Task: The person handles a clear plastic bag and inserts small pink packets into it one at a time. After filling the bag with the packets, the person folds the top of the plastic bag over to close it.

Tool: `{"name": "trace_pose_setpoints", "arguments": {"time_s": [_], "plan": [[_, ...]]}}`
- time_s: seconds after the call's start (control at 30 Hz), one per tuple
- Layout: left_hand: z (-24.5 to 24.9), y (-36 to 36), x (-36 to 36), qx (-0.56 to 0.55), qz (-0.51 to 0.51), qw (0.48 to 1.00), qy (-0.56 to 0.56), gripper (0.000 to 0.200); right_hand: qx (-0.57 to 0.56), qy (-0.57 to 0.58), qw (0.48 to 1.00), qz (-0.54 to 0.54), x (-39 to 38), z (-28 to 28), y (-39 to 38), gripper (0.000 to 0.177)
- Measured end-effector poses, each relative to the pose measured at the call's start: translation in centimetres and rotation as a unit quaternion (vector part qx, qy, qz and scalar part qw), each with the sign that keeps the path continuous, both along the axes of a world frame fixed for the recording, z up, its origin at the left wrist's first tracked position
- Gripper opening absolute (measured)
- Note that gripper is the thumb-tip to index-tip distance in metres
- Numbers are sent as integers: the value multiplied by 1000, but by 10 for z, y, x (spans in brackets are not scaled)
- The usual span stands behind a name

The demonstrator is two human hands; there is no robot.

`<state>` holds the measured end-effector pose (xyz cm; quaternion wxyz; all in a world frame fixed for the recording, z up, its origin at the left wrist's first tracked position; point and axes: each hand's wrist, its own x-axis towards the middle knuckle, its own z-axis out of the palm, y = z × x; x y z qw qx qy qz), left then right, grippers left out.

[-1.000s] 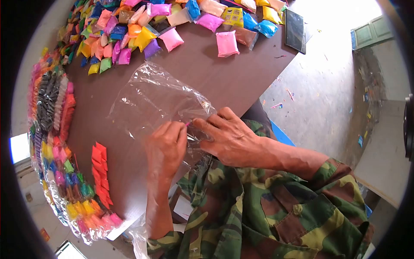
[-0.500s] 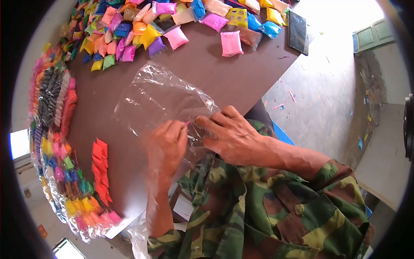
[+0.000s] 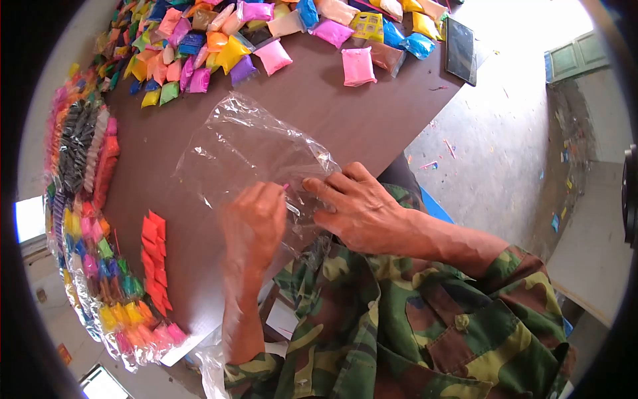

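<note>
A large clear plastic bag (image 3: 246,143) lies crumpled over the table's near edge, its mouth side gathered between both hands. My right hand (image 3: 355,206) pinches the bag's right edge, thumb and fingers pressed on the film. My left hand (image 3: 256,219), slightly blurred, is closed at the bag's lower left part. A small pink bit (image 3: 286,187) shows beside its fingertips; what it belongs to is hidden. Left of my left hand, a column of red packets (image 3: 154,263) lies on the brown table (image 3: 193,246).
Many colourful packets (image 3: 272,56) are heaped along the table's far side. Rows of bagged packets (image 3: 100,266) line the left edge. A black phone or tablet (image 3: 460,52) lies at the far right corner. Beyond the right edge is the floor (image 3: 492,146) with scattered scraps.
My left hand has shifted slightly up and left, away from my right hand. The bag and my right hand have barely moved.
</note>
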<state>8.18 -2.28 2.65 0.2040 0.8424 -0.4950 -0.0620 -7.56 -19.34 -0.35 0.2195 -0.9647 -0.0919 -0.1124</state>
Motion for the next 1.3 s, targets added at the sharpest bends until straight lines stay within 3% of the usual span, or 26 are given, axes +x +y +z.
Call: {"name": "trace_pose_setpoints", "arguments": {"time_s": [0.13, 0.33, 0.53, 0.63, 0.77, 0.83, 1.03, 1.13, 1.3], "plan": [[-4, 3, 6, 35, 3, 998, -49, 7, 3, 6, 1000, 0, 0, 2, 1, 22], [1, 3, -2, 12, -30, 999, -7, 8, 5, 6, 1000, 1, 0, 4, -1, 22], [1, -1, 8, 19, 29, 998, -60, 5, 6, 3, 1000, -1, 0, 1, 0, 22], [9, -20, -6, -63, 18, 998, 5, 3, 9, 6, 1000, 0, 0, 1, 1, 23], [4, -44, -1, -42, -39, 997, 58, 6, 10, 14, 1000, 10, -2, 0, 1, 24], [-6, -50, 9, -27, -76, 995, 56, 6, 11, 10, 1000, 11, -5, -1, -1, 24], [-11, -59, 28, -81, -43, 995, -33, 8, 17, 22, 1000, 14, -7, 1, -2, 24], [1, -54, 10, -28, -84, 996, 28, 7, 22, 36, 999, 15, -9, 0, -4, 26], [-8, -59, 24, -39, -60, 997, -42, 7, 34, 22, 999, 18, -8, 2, -7, 29]]}}
